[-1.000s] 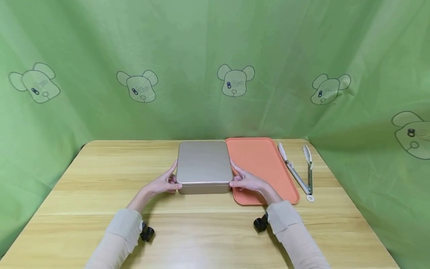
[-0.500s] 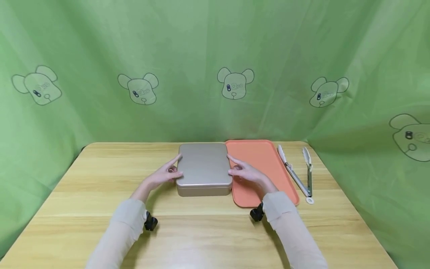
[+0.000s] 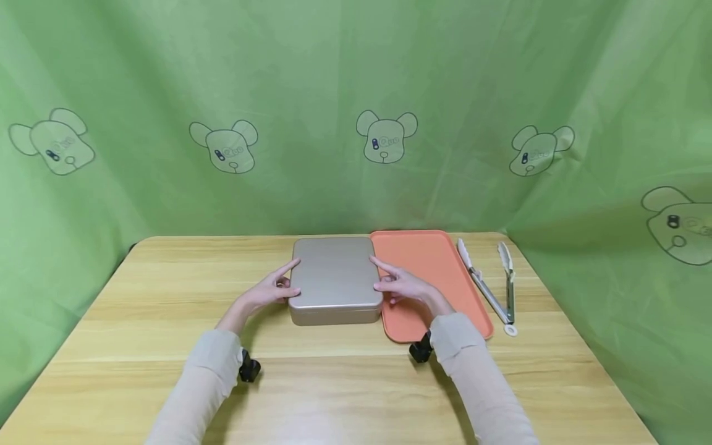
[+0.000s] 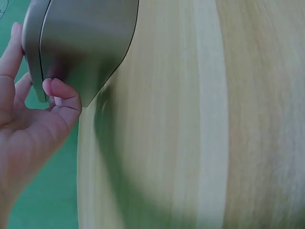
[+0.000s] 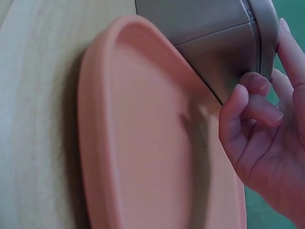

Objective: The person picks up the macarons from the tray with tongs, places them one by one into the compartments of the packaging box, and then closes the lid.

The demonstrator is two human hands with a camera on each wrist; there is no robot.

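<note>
A closed, squarish metal tin (image 3: 335,316) stands on the wooden table, its flat lid (image 3: 335,272) facing up. At the lid's left edge is my left hand (image 3: 266,292), thumb and forefinger laid over the rim. Its other fingers curl against the tin's side at the seam, as the left wrist view shows. Opposite, my right hand (image 3: 408,287) holds the right edge the same way. In the right wrist view, curled fingers (image 5: 257,82) touch the tin wall just under the lid (image 5: 267,28). The tin's contents are hidden.
An orange tray (image 3: 419,259) lies right beside the tin, under my right hand. Farther right are spread metal tongs (image 3: 492,300) with pale tips. A green curtain (image 3: 311,185) hangs behind and around the wooden table (image 3: 334,383).
Both hands have slid from the tin's front corners farther back and up, so thumbs and forefingers now lie over the lid's side edges. The tin has stayed in place.
</note>
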